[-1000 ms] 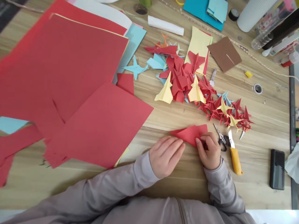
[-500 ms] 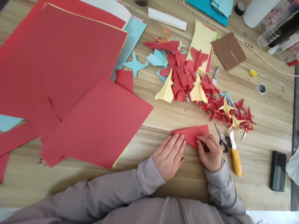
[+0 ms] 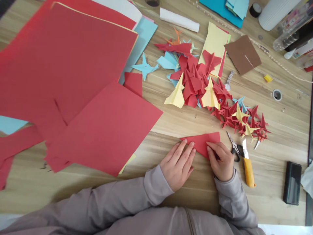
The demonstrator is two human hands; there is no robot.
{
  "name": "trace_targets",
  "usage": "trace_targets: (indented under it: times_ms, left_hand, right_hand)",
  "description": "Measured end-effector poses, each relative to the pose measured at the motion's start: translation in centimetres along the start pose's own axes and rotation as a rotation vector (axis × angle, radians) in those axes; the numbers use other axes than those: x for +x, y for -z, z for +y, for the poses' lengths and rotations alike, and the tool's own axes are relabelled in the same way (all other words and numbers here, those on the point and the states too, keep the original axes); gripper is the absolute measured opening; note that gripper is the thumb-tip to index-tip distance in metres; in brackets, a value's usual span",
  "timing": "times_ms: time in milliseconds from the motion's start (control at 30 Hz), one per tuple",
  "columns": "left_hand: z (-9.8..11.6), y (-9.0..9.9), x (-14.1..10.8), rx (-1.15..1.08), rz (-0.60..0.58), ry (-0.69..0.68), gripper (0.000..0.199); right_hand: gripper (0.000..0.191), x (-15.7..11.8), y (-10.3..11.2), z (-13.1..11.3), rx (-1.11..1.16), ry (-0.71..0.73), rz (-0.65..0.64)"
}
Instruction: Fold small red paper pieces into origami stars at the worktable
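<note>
A small folded piece of red paper [image 3: 201,143] lies flat on the wooden table in front of me, pointed toward the left and broader at the right. My left hand [image 3: 178,164] rests palm down with fingers stretched out, its fingertips on the paper's left end. The thumb and forefinger of my right hand [image 3: 222,160] pinch the paper near its lower right edge. Just right of that hand lie scissors [image 3: 235,147] with black handles and a utility knife [image 3: 248,171] with an orange handle and a bare blade.
Large red sheets [image 3: 107,127] cover the left side. Folded red paper planes [image 3: 192,78] and smaller pointed pieces [image 3: 227,114] are heaped beyond my hands. A brown paper square [image 3: 243,54], a wristwatch [image 3: 229,80], a tape roll [image 3: 277,95] and a black case [image 3: 292,182] lie rightward.
The whole view has shifted slightly, moving the table's things a little to the right. Both hands stay on the folded red paper, with the left fingers spread slightly wider.
</note>
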State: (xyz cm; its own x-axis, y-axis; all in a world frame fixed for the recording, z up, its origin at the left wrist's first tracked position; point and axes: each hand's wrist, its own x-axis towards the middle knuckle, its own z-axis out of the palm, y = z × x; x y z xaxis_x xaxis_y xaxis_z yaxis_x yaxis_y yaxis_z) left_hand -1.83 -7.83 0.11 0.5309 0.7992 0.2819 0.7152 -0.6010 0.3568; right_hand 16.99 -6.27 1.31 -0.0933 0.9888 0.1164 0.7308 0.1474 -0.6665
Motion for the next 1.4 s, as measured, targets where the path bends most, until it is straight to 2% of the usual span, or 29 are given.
trace_targets:
  times_ms: [167, 433, 933, 1400]
  left_hand:
    - [-0.1, 0.1, 0.1, -0.007, -0.036, 0.003, 0.043]
    - [-0.4, 0.0, -0.2, 0.045, -0.01, 0.001, 0.047]
    - [-0.7, 0.2, 0.2, 0.053, -0.04, -0.005, 0.049]
    - [-0.8, 0.0, 0.0, 0.056, -0.032, -0.014, 0.05]
  right_hand:
    - [0.023, 0.0, -0.1, 0.0, -0.042, 0.004, -0.002]
    - [0.026, -0.1, -0.3, 0.0, -0.094, 0.005, 0.014]
    - [0.025, -0.7, -0.6, -0.9, -0.052, -0.104, 0.039]
    - [0.025, -0.5, -0.6, -0.9, -0.14, -0.094, 0.027]
